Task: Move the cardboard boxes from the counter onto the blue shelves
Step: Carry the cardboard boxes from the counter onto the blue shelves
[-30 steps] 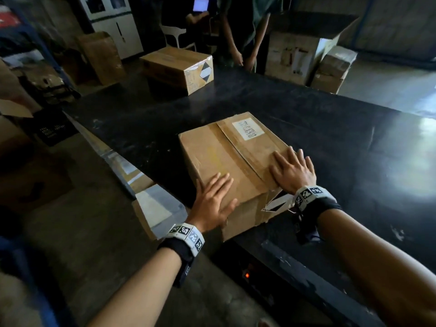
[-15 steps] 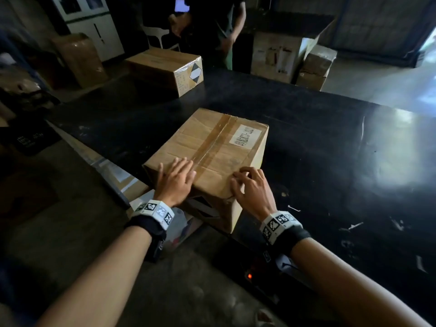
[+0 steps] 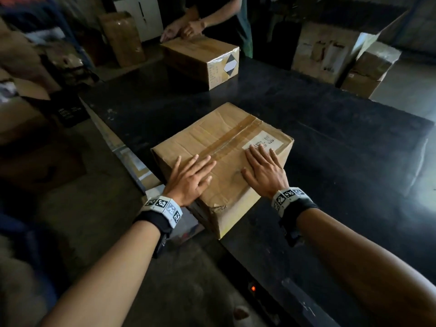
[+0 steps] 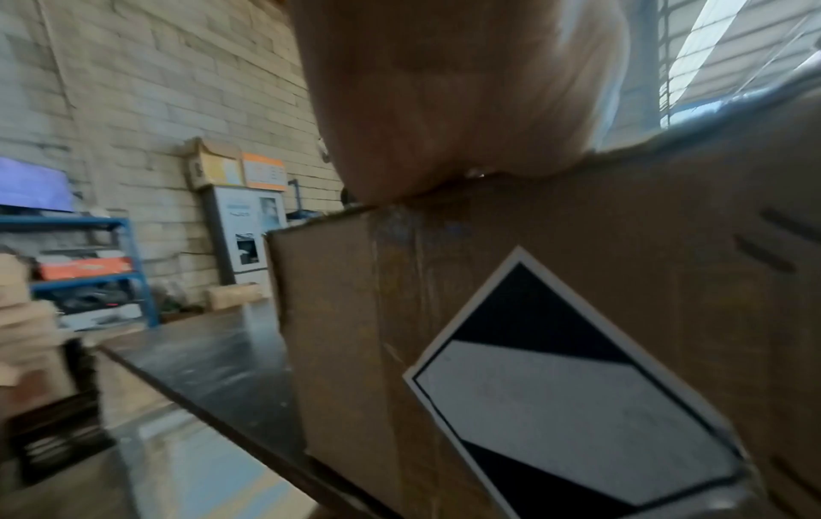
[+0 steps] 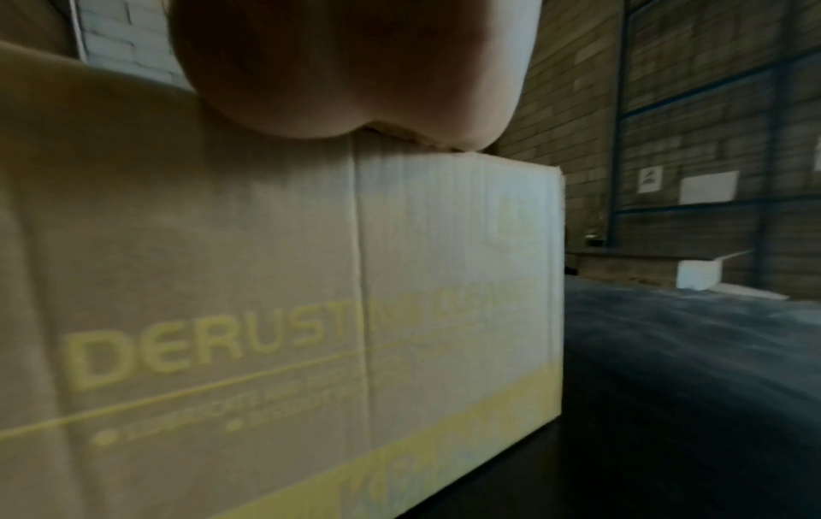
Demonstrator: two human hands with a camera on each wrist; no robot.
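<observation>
Box [image 3: 226,147] sitting at near corner of black desk [image 3: 330,142]. Left hand [image 3: 188,179] and right hand [image 3: 265,171] both lying flat on box top, fingers straight, gripping nothing. Second box [image 3: 203,59] resting at desk's far edge, another person's hands touching it.

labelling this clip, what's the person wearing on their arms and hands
Both forearms are bare, with no sleeves showing, and the left hand and right hand wear no gloves. Each wrist carries a black strap topped by a white faceted band printed with square black-and-white coded markers: the left wristband and the right wristband.
</observation>
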